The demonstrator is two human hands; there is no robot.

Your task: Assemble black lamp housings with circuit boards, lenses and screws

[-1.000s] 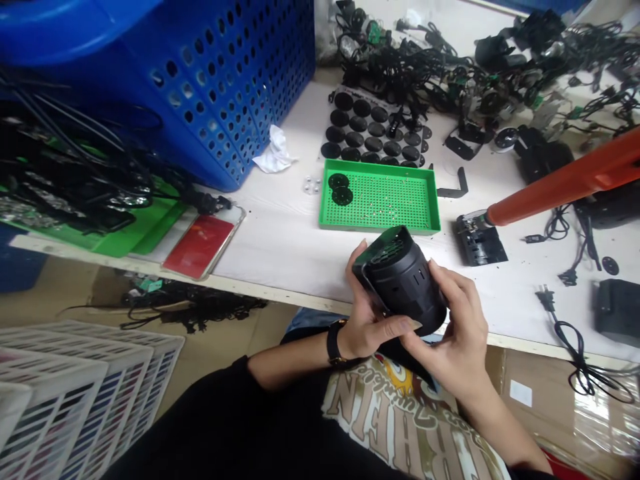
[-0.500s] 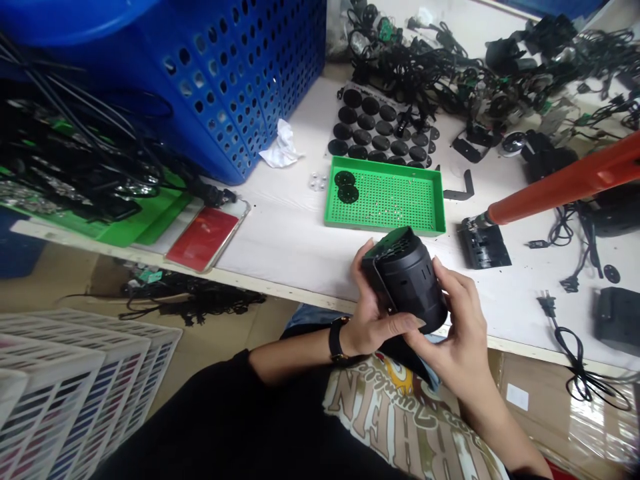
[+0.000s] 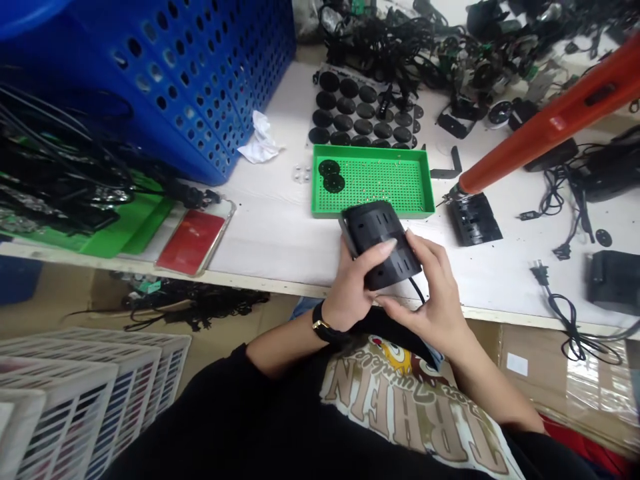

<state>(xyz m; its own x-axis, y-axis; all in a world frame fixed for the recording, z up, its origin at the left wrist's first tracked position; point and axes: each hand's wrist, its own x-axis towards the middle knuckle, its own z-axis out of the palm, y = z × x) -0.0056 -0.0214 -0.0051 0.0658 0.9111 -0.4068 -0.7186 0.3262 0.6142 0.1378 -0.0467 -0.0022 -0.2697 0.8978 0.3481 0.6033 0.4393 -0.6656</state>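
Observation:
A black, slotted, rounded plastic housing point(image 3: 377, 230) is held tilted over the front edge of the table. My left hand point(image 3: 353, 287) wraps around its left side, with the thumb lying across the front. At the housing's right side, the fingers of my right hand point(image 3: 433, 287) press against it, and the thumb is below. A black cable point(image 3: 416, 291) shows between the housing and my right palm. Just behind the housing lies a green perforated tray point(image 3: 425, 197) holding two black discs point(image 3: 331, 175) and several tiny screws.
An orange power screwdriver point(image 3: 540, 127) hangs in from the right over a black plastic part point(image 3: 475, 219). A blue crate point(image 3: 200, 87) stands at the left, beside a red phone point(image 3: 193, 241). A sheet of black round pads point(image 3: 365, 113) and tangled cables point(image 3: 425, 53) lie behind.
Both hands have turned the housing so its grille top faces away and its slotted side shows. The cable has come into sight beneath it. The whole view has shifted slightly.

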